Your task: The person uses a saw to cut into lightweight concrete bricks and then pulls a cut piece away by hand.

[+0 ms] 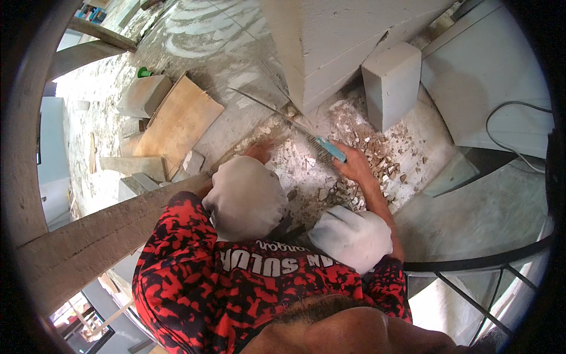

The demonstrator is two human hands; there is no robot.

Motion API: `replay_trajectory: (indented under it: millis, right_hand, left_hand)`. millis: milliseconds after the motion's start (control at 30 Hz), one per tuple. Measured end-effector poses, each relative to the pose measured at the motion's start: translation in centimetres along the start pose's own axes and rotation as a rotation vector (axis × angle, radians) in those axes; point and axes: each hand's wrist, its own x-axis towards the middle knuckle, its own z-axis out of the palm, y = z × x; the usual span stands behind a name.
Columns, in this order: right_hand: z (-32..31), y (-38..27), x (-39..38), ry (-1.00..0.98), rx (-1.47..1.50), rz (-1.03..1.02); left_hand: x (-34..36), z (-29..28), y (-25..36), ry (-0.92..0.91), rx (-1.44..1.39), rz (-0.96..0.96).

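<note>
My right hand (356,163) is closed round the light blue handle of a saw (306,135). Its long, narrow metal blade slants up and away to the left, past the corner of a pale block wall (312,65). A toothed edge shows near the handle. Low over the floor, my left hand (260,151) is partly hidden behind my left knee, and its fingers do not show clearly. Broken rubble (380,162) and white dust lie below and around my right hand. My two knees, in whitish cloth, rise between my arms.
A pale block (390,82) stands upright against the wall. At left, a plywood piece (183,121) leans by more blocks (144,96). A wooden beam (112,227) crosses beside my left arm. Right are a grey panel (489,76), a cable (501,112) and a black-rimmed round surface (483,206).
</note>
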Motion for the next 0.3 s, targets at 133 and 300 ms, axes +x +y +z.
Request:
replay_trajectory:
  millis: [133, 300]
  right_hand:
    - [-5.0, -3.1, 0.3, -0.032, -0.033, -0.032]
    - [-10.6, -6.1, 0.7, -0.15, -0.189, -0.053]
  left_hand:
    - [-0.1, -3.7, -1.3, -0.129, 0.07, 0.108]
    - [1.1, -9.4, -2.2, -0.157, 0.132, 0.166]
